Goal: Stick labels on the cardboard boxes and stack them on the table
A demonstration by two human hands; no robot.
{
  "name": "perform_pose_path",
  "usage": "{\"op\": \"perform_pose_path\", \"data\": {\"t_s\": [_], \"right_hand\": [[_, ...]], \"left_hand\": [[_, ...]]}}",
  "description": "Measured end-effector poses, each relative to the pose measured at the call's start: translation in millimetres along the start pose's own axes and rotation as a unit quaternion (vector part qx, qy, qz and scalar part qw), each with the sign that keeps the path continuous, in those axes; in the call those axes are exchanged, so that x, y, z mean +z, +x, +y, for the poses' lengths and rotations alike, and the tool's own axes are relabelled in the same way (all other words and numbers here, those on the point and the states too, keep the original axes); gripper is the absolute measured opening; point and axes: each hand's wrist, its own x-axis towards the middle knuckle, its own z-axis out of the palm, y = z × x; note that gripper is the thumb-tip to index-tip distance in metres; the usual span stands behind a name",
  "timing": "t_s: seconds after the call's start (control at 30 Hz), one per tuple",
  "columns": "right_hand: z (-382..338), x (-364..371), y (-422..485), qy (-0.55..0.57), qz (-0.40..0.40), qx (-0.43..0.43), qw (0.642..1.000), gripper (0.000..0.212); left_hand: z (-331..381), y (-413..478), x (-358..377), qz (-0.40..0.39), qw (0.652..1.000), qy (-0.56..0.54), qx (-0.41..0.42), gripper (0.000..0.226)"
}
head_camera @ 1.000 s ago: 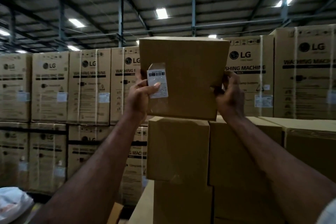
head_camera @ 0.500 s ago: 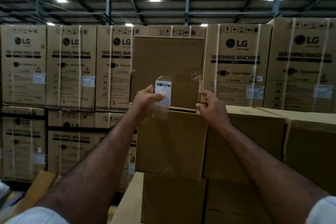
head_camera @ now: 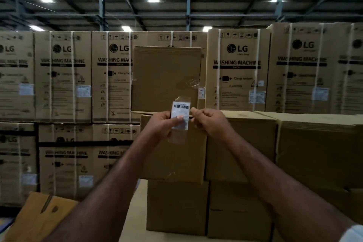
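A plain cardboard box (head_camera: 166, 76) stands on top of a stack of plain boxes (head_camera: 176, 163) on the table (head_camera: 135, 212). A white barcode label (head_camera: 181, 113) with clear tape around it is held in front of the seam between the top box and the one below. My left hand (head_camera: 163, 125) pinches the label with thumb on its face. My right hand (head_camera: 208, 122) holds its right edge with fingertips. I cannot tell whether the label touches the box.
More plain boxes (head_camera: 314, 153) stand stacked to the right. A wall of large LG washing machine cartons (head_camera: 62, 76) fills the background. An opened brown carton (head_camera: 41, 216) lies at the lower left beside the table.
The box I held up has been set down on the stack. Both hands let go of it and came together on the label, which now sits lower and nearer the middle.
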Motion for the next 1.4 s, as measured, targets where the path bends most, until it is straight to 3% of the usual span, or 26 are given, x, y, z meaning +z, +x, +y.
{"op": "perform_pose_path", "data": {"t_s": [0.1, 0.2, 0.43, 0.77, 0.93, 1.13, 1.27, 1.33, 1.4], "right_hand": [[-6.9, -5.5, -33.4, 0.149, -0.038, 0.067, 0.986, 0.022], [-8.2, -18.4, -81.0, 0.222, 0.019, 0.099, 0.97, 0.008], [22.4, -59.2, -218.6, 0.216, 0.136, 0.214, 0.943, 0.008], [38.3, -182.1, -476.9, 0.164, 0.31, 0.311, 0.884, 0.005], [18.5, -251.3, -631.3, 0.139, 0.445, 0.342, 0.816, 0.004], [-27.5, -307.8, -787.9, 0.11, 0.564, 0.361, 0.734, 0.008], [-46.5, -331.0, -854.8, 0.078, 0.657, 0.362, 0.656, 0.01], [-53.3, -341.5, -880.1, 0.047, 0.676, 0.366, 0.638, 0.015], [-58.1, -354.3, -901.7, 0.013, 0.678, 0.375, 0.632, 0.018]], "left_hand": [[-0.6, -22.6, 26.9, -0.044, 0.999, 0.008, -0.004, 0.033], [-8.7, -52.0, 59.0, -0.102, 0.995, 0.011, -0.008, 0.034], [-43.9, -146.9, 145.4, -0.207, 0.978, 0.026, -0.022, 0.01], [-64.4, -321.1, 331.4, -0.404, 0.908, -0.055, -0.102, 0.027], [-41.1, -425.5, 440.8, -0.487, 0.863, -0.09, -0.098, 0.006], [-7.0, -552.0, 554.6, -0.61, 0.785, -0.1, -0.043, 0.012], [3.8, -616.5, 610.7, -0.635, 0.768, -0.085, -0.013, 0.036], [4.3, -640.6, 637.1, -0.65, 0.759, -0.048, 0.011, 0.049], [13.8, -658.9, 660.9, -0.654, 0.756, -0.031, 0.027, 0.037]]}}
